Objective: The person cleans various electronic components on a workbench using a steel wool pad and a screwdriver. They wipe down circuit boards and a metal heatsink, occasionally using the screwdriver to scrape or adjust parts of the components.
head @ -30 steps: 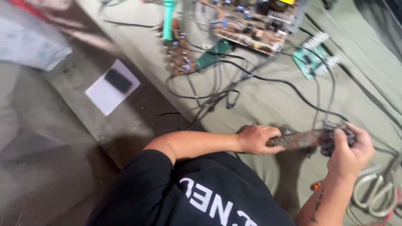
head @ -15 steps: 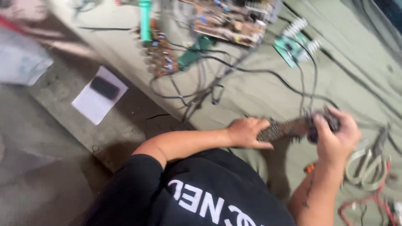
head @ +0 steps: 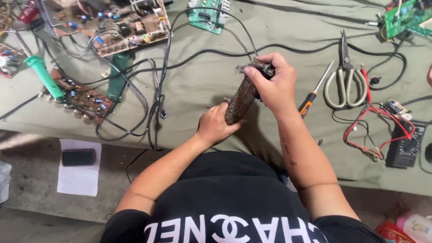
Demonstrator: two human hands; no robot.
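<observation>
A long, narrow brown circuit board (head: 241, 96) is held between both hands over a grey-green cloth (head: 207, 85). My left hand (head: 215, 125) grips its near end. My right hand (head: 270, 81) is closed over its far end, where dark parts and wire stubs stick out. The board stands tilted, with its solder side facing me.
An orange-handled screwdriver (head: 312, 95), scissors (head: 345, 76) and a black multimeter (head: 405, 144) with red leads lie to the right. Brown circuit boards (head: 83, 96) (head: 121, 24), a green soldering iron (head: 42, 74) and black cables lie left. A phone (head: 78, 157) rests on white paper.
The view has swung round to face the cloth square on. The board, lying across before, now points away from me, with my right hand at its far end.
</observation>
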